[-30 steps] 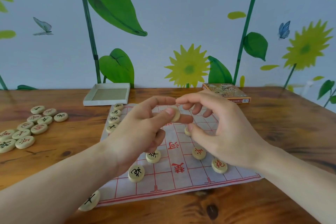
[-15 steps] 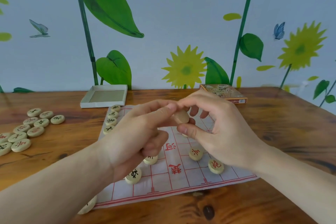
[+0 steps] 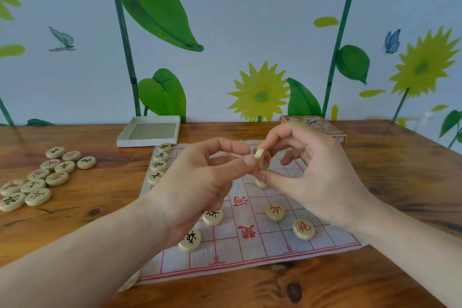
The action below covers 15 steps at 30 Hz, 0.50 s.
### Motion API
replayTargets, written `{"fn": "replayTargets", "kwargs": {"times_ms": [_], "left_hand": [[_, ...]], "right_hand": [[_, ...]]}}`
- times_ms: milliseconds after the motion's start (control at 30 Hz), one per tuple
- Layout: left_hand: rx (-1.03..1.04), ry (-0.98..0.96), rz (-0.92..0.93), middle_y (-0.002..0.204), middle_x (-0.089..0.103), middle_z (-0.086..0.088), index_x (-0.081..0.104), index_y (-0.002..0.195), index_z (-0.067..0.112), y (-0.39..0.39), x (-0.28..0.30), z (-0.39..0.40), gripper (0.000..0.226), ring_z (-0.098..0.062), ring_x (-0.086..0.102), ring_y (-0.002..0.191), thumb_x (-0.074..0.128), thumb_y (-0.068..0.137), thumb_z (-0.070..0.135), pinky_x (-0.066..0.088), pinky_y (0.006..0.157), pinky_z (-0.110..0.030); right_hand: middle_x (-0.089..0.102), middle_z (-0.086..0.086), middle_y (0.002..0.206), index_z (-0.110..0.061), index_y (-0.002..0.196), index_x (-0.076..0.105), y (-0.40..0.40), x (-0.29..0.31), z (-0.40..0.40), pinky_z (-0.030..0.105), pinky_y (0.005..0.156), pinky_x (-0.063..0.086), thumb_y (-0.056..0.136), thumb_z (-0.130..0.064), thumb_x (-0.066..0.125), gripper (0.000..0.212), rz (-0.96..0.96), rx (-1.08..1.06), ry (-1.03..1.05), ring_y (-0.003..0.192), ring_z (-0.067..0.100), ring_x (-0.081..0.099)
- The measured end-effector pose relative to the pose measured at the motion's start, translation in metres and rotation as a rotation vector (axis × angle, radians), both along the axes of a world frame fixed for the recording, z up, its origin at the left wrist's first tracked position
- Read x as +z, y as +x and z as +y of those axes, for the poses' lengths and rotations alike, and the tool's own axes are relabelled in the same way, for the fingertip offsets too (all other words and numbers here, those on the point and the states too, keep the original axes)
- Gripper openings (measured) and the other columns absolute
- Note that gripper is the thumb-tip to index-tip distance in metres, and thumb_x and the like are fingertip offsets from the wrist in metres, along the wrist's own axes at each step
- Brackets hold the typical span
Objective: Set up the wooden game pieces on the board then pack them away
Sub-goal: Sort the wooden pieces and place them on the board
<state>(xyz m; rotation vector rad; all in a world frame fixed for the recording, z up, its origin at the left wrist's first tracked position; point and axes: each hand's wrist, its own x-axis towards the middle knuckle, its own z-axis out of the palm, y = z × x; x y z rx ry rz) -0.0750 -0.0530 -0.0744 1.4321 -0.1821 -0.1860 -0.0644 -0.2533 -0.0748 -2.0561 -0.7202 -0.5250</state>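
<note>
sunflower and leaf wallpaper backs a knotty wooden table [image 3: 375, 182], where a thin paper board [image 3: 250, 252] printed with a red grid lies flat. both hands meet above its middle: the right hand [image 3: 322, 177] pinches a round wooden piece [image 3: 263, 159] with a red character by its rim, forefinger on top and thumb underneath, so the disc stands on edge with its face turned toward the camera. the left hand [image 3: 200, 187] has its thumb tip against the disc's near edge and its forefinger curled just above; whether it shares the grip or only steadies the piece i cannot tell for sure, though it looks like a light pinch. a column of black-marked pieces [image 3: 160, 162] runs along the board's left side, a few more sit near the front, and a loose cluster [image 3: 37, 177] waits on the table well to the left. an open box tray [image 3: 150, 131] and its printed lid [image 3: 322, 127] stand at the back. this disc looks light, rigid and smooth, so it probably rolls or slips if gripped on its faces; holding it across the rim seems the safest purchase. setup appears partway done.
</note>
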Motion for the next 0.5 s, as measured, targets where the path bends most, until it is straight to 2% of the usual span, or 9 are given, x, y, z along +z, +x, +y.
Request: {"fn": "replayTargets", "kwargs": {"times_ms": [67, 233, 333, 500], "left_hand": [[0.005, 0.046, -0.024, 0.078, 0.070, -0.007, 0.068, 0.107, 0.006, 0.0000, -0.0004, 0.0002, 0.029, -0.009, 0.024, 0.041, 0.076, 0.083, 0.019, 0.021, 0.038, -0.019], [0.010, 0.088, -0.068, 0.076, 0.065, -0.008, 0.075, 0.099, 0.007, 0.0001, -0.0019, 0.0010, 0.014, -0.008, 0.028, 0.040, 0.069, 0.092, 0.018, 0.026, 0.037, -0.018], [0.004, 0.088, -0.068, 0.074, 0.065, -0.006, 0.075, 0.097, 0.009, 0.0002, -0.0007, 0.0010, 0.012, -0.007, 0.028, 0.040, 0.068, 0.093, 0.018, 0.026, 0.037, -0.018], [0.035, 0.088, -0.038, 0.076, 0.058, -0.006, 0.071, 0.101, 0.005, 0.0014, -0.0010, -0.0005, 0.017, -0.008, 0.027, 0.039, 0.067, 0.094, 0.020, 0.023, 0.039, -0.020]], "right_hand": [[0.075, -0.015, 0.096, -0.027, 0.100, 0.067, -0.0004, 0.0005, 0.0008, 0.041, 0.078, 0.054, 0.075, -0.021, 0.090, 0.034, 0.001, 0.000, -0.012, 0.102, 0.015, 0.070], [0.073, -0.018, 0.095, -0.031, 0.100, 0.072, -0.0022, 0.0000, 0.0010, 0.034, 0.076, 0.052, 0.076, -0.028, 0.089, 0.029, -0.017, -0.012, -0.062, 0.101, 0.012, 0.068], [0.072, -0.015, 0.096, -0.032, 0.100, 0.073, 0.0008, -0.0004, -0.0002, 0.035, 0.074, 0.052, 0.075, -0.028, 0.090, 0.031, -0.035, -0.012, -0.070, 0.101, 0.017, 0.066], [0.070, -0.016, 0.094, -0.031, 0.102, 0.076, 0.0038, -0.0023, -0.0018, 0.028, 0.071, 0.050, 0.074, -0.031, 0.089, 0.031, -0.061, -0.020, -0.079, 0.098, 0.018, 0.064]]}}
